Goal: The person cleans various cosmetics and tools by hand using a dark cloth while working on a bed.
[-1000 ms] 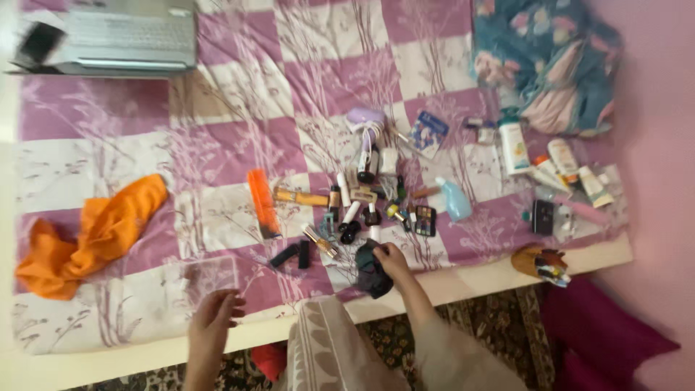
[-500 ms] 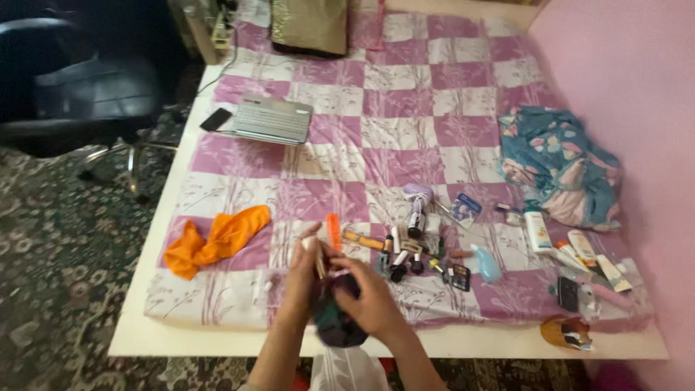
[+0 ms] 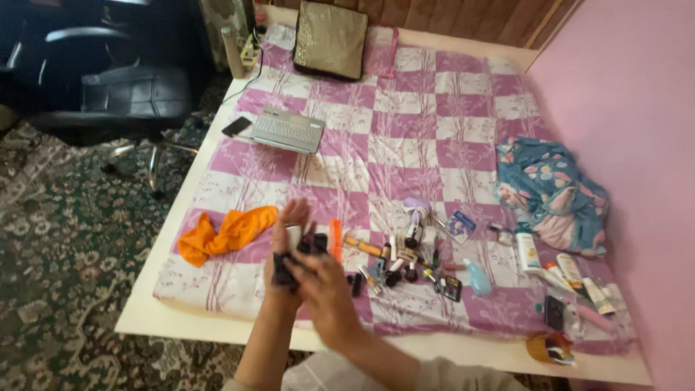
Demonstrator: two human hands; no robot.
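Both hands were raised together over the near edge of the bed [image 3: 217, 329], slightly blurred. Left hand [image 3: 288, 242] was up with fingers spread and partly covered by a dark cloth item [image 3: 289, 264] wrapped around the palm and lower fingers; it looked like a glove or small pouch, which one could not be told. Right hand [image 3: 326, 286] was curled around the same dark cloth item from the near side, touching the left hand, its grip closed on the fabric. The bed carried a purple-and-white checked sheet [image 3: 405, 123]. Just beyond the hands lay an orange comb-like piece [image 3: 335, 239], then a scatter of small cosmetics [image 3: 405, 264] to the right, including a small palette [image 3: 450, 288] and a pale blue bottle [image 3: 478, 279]. More tubes and a white bottle [image 3: 527, 252] lay further right, near the pink wall [image 3: 622, 108]. An orange cloth [image 3: 224, 233] was bunched left of the hands. A laptop [image 3: 288, 130] sat at the far left with a phone [image 3: 237, 127] beside it. A blue patterned garment [image 3: 554, 192] was heaped at right, a gold cushion [image 3: 331, 40] at the far end, and an office chair [image 3: 108, 87] stood on the carpet [image 3: 65, 253] at left.
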